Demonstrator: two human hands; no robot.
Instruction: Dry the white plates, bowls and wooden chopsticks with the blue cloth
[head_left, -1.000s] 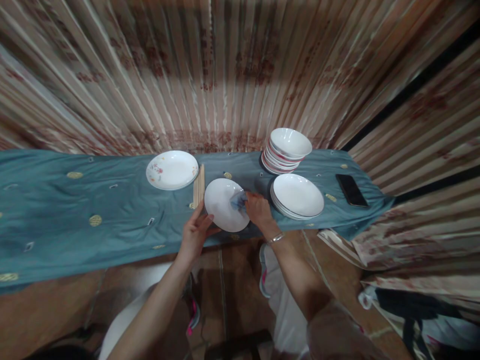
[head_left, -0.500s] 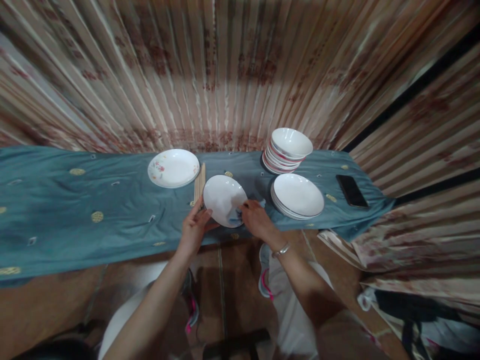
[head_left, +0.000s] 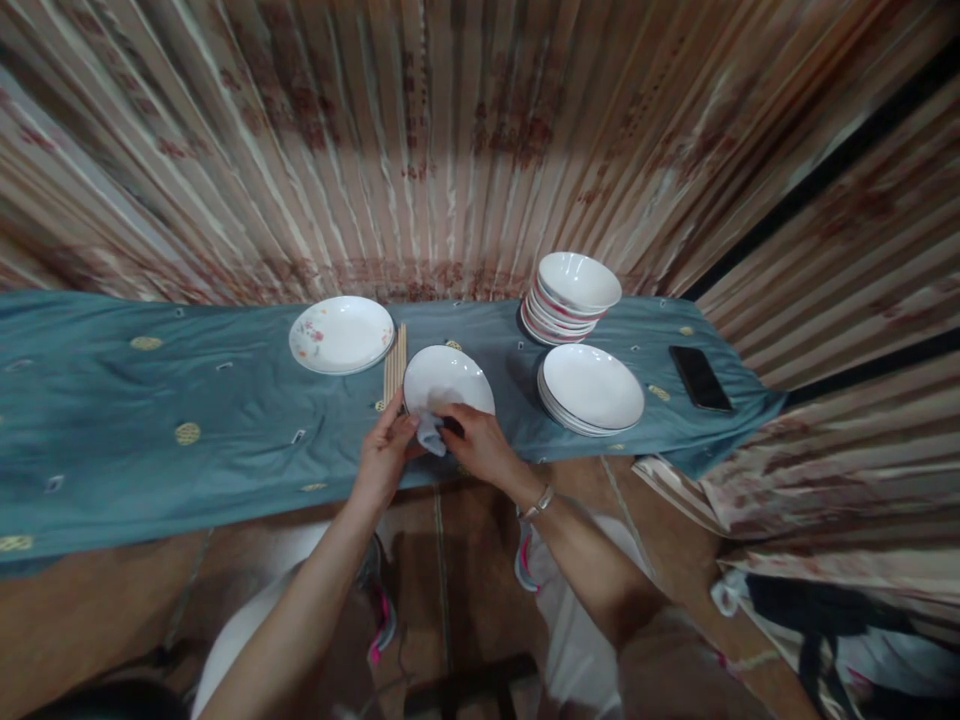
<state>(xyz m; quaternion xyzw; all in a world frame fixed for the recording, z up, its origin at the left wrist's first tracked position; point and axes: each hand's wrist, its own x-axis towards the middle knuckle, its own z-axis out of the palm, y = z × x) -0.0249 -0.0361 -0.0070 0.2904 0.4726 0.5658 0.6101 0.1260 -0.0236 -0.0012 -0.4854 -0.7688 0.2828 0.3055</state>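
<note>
My left hand grips the near left rim of a white plate with a thin dark edge, tilted slightly above the cloth. In my right hand is a pale blue-grey cloth, pinched and pressed at the plate's near edge, close to my left thumb. My right fingers hide part of the plate's near side. Just left of the plate lie several wooden chopsticks, side by side.
Flower-patterned plates sit at left on the teal tablecloth. To the right are a stack of white plates, a stack of bowls behind it, and a black phone. A pleated curtain hangs behind.
My right hand has moved left with the cloth, from the plate's right side to its near left edge. My left hand keeps its hold on the plate.
</note>
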